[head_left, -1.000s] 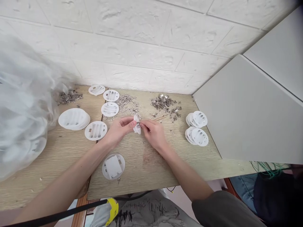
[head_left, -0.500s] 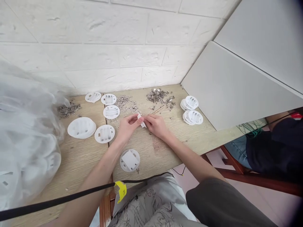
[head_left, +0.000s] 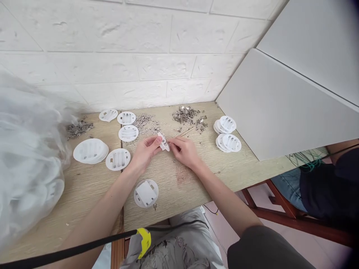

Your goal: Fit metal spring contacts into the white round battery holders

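My left hand (head_left: 144, 152) is closed on the edge of a white round plastic battery holder (head_left: 164, 143), held tilted above the table. My right hand (head_left: 185, 151) is pinched close against the holder's right side; whatever sits between its fingertips is too small to make out. Beyond the hands lie a heap of small metal contacts (head_left: 185, 115) and a spread of smaller metal pieces (head_left: 144, 122). A thin wooden stick (head_left: 186, 132) lies just past my right fingers. One holder (head_left: 146, 193) rests face down near the table's front edge, a small metal piece (head_left: 155, 206) beside it.
More white holders lie at the left, some in a stack (head_left: 90, 151). Two stacks (head_left: 228, 142) stand at the right by a grey panel (head_left: 288, 101). A plastic bag (head_left: 30, 160) fills the left side. A black cable (head_left: 84, 244) crosses in front. Another person sits at the right.
The holder in my left hand has turned from edge-on to show more of its face. My right fingers have drawn slightly apart from my left ones. The camera view has shifted a little.
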Demonstrator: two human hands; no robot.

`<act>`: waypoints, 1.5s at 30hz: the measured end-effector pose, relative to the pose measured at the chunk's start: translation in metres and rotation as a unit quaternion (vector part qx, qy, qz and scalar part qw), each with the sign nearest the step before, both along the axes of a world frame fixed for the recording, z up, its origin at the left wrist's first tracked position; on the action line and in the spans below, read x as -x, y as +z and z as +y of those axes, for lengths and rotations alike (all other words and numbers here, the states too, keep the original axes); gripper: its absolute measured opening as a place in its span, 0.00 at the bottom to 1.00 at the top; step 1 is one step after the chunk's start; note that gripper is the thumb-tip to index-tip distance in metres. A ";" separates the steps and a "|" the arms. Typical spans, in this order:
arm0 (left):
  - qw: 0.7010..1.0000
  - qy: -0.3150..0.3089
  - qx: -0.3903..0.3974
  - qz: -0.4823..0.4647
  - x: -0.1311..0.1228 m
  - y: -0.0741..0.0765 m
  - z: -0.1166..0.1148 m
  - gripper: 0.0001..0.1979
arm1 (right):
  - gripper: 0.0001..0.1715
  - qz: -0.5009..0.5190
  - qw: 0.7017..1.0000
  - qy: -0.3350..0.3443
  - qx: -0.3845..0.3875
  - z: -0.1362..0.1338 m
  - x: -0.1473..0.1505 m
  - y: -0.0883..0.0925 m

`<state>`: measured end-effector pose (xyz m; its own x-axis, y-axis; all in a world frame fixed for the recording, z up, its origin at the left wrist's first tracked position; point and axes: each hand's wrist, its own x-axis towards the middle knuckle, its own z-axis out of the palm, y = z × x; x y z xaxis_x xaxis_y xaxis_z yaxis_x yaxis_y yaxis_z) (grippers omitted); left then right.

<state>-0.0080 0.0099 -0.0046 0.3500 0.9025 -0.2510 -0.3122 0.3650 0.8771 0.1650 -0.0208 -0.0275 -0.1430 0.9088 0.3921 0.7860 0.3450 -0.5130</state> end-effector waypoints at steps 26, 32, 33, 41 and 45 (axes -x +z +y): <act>0.997 0.049 0.027 0.056 -0.003 0.004 -0.002 0.25 | 0.18 -0.130 0.991 0.021 0.004 -0.006 0.005 -0.001; 1.000 -0.011 -0.019 -0.008 0.003 0.001 0.000 0.21 | 0.17 -0.011 1.000 0.022 0.016 -0.002 0.003 0.000; 1.000 -0.012 -0.024 -0.011 0.004 -0.001 0.000 0.21 | 0.18 0.012 0.999 0.027 0.020 -0.001 0.001 0.001; 0.999 -0.009 -0.035 -0.014 0.005 -0.006 0.001 0.22 | 0.15 0.052 0.998 0.031 0.033 0.000 -0.007 0.009; 0.998 -0.026 -0.060 -0.005 0.005 -0.007 0.000 0.23 | 0.13 0.049 0.996 0.060 0.035 -0.003 -0.006 0.008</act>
